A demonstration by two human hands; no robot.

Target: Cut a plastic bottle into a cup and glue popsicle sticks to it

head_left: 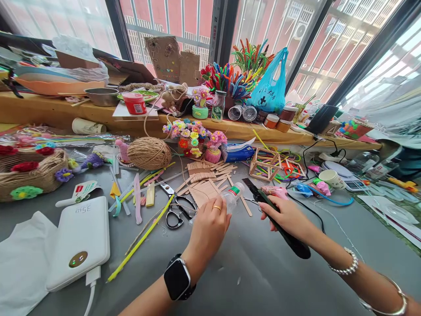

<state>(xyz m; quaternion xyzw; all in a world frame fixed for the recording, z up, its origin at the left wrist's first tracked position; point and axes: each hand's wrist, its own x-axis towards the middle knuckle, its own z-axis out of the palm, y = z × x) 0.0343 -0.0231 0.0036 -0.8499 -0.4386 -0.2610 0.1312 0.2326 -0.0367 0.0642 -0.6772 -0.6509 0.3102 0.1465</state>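
Note:
My left hand (210,224), with a ring and a black watch on the wrist, is closed around a small clear plastic bottle (233,193). The bottle lies tilted and shows a green and red label; its near end is hidden by my fingers. To the right, my right hand (285,215) grips a black utility knife (279,226) by its long handle. The dark blade points up and left, close to the bottle but apart from it. Scissors (177,206) with black handles lie left of my left hand. Wooden craft sticks (226,171) spread behind the bottle.
A jute twine ball (149,153), crochet flowers (194,136) and a stick frame (265,164) stand behind. At left lie a white power bank (82,237) and a yellow pipe cleaner (141,239). A black cable (312,213) runs at right. A crowded ledge (42,109) lines the window.

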